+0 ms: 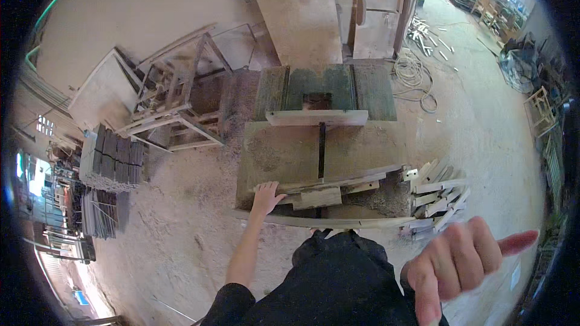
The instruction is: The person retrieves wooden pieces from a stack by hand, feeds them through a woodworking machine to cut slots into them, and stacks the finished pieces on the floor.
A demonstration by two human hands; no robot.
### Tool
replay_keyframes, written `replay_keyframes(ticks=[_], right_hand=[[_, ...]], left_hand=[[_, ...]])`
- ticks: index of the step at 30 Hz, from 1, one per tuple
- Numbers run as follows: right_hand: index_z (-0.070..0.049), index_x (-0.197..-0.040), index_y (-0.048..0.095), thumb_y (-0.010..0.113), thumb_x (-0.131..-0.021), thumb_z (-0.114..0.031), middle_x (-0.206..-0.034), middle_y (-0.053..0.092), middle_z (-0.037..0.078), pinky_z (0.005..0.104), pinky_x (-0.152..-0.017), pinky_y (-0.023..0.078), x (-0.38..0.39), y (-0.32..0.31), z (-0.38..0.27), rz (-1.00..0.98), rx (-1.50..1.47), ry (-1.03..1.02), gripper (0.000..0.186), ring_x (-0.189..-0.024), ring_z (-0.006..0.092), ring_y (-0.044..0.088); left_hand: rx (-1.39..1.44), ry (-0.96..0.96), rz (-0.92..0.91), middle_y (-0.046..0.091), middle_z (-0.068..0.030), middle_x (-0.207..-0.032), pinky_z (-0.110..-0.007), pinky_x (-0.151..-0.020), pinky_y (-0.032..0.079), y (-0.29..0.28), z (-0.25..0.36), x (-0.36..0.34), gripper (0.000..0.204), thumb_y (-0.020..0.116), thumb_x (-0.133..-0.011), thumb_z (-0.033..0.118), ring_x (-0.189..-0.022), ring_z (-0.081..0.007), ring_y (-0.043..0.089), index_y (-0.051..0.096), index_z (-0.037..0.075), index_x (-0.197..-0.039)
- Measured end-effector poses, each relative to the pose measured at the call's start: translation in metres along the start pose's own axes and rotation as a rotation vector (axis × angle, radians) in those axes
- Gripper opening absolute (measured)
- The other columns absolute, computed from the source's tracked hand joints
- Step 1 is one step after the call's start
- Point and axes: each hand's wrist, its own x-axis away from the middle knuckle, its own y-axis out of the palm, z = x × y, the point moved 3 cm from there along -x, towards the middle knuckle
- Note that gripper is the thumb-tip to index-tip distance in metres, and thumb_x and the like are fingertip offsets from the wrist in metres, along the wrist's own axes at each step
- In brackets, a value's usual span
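My left hand (266, 198) lies flat with its fingers stretched out at the left end of a long wooden strip (356, 177) on a dusty saw table (272, 151). Against that strip sits a short wooden block (317, 198), with other wood pieces beside it. My right hand (453, 262) is raised close to the camera on the right, above the floor. Its middle fingers are curled, while one finger points right and another digit points down; nothing shows in it. A wooden bar (317, 118) lies across the table, and a dark slot (322, 151) runs from it towards me.
Pale wooden pieces (438, 199) are heaped at the table's right side. Wooden frames (181, 102) and bundled slats (112, 157) stand to the left. Large boards (296, 12) lean at the back. A coiled hose or cable (411, 72) lies on the floor behind right.
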Motion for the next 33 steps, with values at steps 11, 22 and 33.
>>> replay_keyframes(ticks=[11, 22, 33], right_hand=[[-0.015, -0.051, 0.026, 0.034, -0.108, -0.049, -0.046, 0.025, 0.001, 0.0773, -0.099, 0.042, -0.021, 0.036, 0.013, -0.079, -0.277, 0.056, 0.067, -0.036, 0.0152, 0.030], [-0.014, -0.050, 0.031, 0.037, -0.105, -0.055, -0.046, 0.028, 0.002, 0.0755, -0.102, 0.040, -0.020, 0.048, 0.019, -0.095, -0.254, -0.034, 0.069, -0.036, 0.0170, 0.034], [-0.014, -0.048, 0.033, 0.043, -0.104, -0.055, -0.045, 0.028, 0.002, 0.0742, -0.099, 0.043, -0.021, 0.045, 0.020, -0.070, -0.241, -0.053, 0.070, -0.035, 0.0156, 0.034]], left_hand=[[-0.051, 0.012, 0.003, 0.061, -0.0154, -0.129, -0.051, -0.109, 0.037, -0.002, -0.003, 0.000, 0.062, 0.065, -0.090, 0.053, -0.122, -0.0372, 0.054, 0.056, 0.006, -0.130], [-0.054, 0.030, 0.030, 0.062, -0.0146, -0.126, -0.049, -0.106, 0.038, 0.000, -0.004, 0.001, 0.062, 0.066, -0.090, 0.052, -0.120, -0.0364, 0.055, 0.057, 0.006, -0.130], [-0.036, 0.046, 0.049, 0.062, -0.0142, -0.124, -0.052, -0.105, 0.039, 0.005, -0.006, -0.001, 0.061, 0.066, -0.089, 0.053, -0.120, -0.0373, 0.055, 0.058, 0.007, -0.129]])
